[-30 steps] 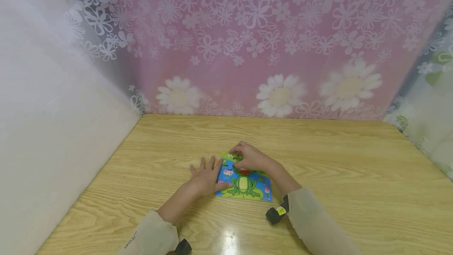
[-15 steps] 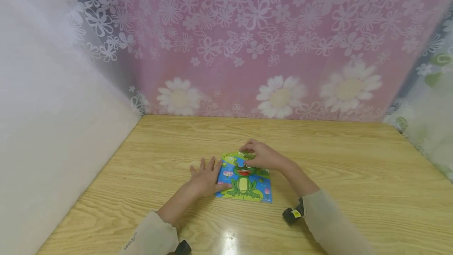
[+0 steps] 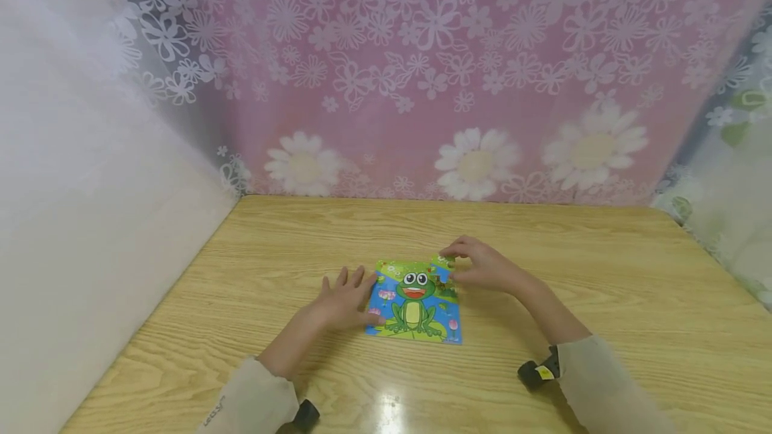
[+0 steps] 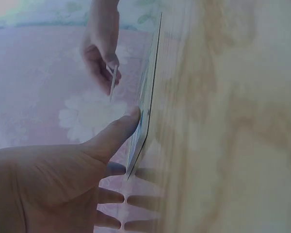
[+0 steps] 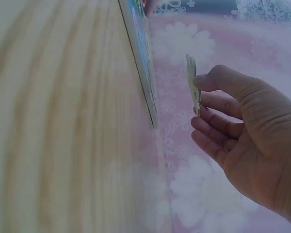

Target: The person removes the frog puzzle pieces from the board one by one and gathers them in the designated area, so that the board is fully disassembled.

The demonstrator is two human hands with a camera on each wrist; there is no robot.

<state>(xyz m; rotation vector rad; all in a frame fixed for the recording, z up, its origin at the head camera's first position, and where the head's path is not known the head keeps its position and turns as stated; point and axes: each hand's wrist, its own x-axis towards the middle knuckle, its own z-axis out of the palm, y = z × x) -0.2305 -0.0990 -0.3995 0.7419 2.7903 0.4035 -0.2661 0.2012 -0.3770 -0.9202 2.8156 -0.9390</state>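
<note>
A square frog jigsaw puzzle [image 3: 413, 313] lies flat on the table, a green frog with a red mouth on blue. Both of the frog's eyes show. Along its left side my left hand [image 3: 342, 303] has its fingers spread, and the thumb [image 4: 117, 133] rests on the puzzle's edge. My right hand [image 3: 487, 266] pinches a puzzle piece [image 3: 443, 268] between thumb and fingers at the upper right corner. In the right wrist view this piece [image 5: 192, 83] is seen edge-on, held up off the table. What lies under the piece is hidden from the head view.
The wooden table [image 3: 301, 240] extends around the puzzle on all sides. A pink flowered curtain [image 3: 386, 119] hangs behind its back edge, with a white wall [image 3: 108, 153] at the left. Each wrist carries a black camera, such as the right camera [image 3: 537, 375].
My right hand has moved right from the puzzle's upper left, across the frog's head, to the upper right corner. The frog's eyes have come into view. My left hand has hardly moved.
</note>
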